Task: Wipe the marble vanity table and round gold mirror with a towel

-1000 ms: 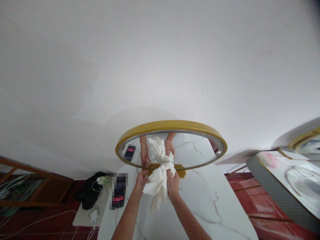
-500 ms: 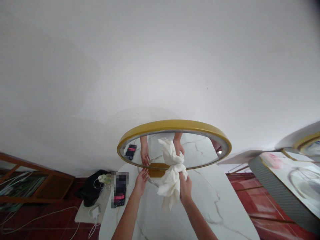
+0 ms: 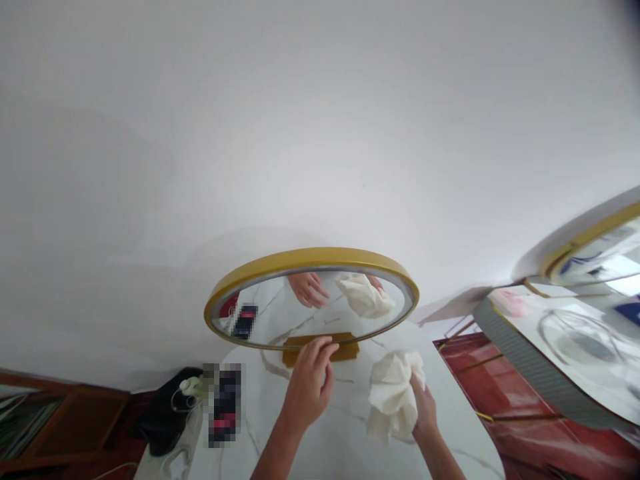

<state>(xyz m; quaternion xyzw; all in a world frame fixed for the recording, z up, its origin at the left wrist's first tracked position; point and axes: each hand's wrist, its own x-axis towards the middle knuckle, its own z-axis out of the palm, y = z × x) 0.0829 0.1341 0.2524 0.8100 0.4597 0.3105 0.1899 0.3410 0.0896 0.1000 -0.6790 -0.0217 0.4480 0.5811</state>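
Note:
A round mirror with a gold rim (image 3: 320, 255) stands on a gold base (image 3: 345, 351) on a white marbled table (image 3: 350, 427). My left hand (image 3: 313, 380) is in front of the base, fingers stretched out near the mirror's lower rim, holding nothing. To the right, my right hand (image 3: 425, 407) grips a crumpled white cloth (image 3: 395, 393) over the table, apart from the mirror. Both hands and the cloth are reflected in the glass.
A blurred-out phone (image 3: 225, 407) lies at the table's left edge. Beyond it are a black bag (image 3: 167, 413) and cables. On the right stands another table (image 3: 575, 340) with a second gold-rimmed mirror (image 3: 595, 233). A white wall is behind.
My right hand has moved the cloth back from the mirror and to the right. My left hand has shifted right, in front of the base. The view has turned slightly right.

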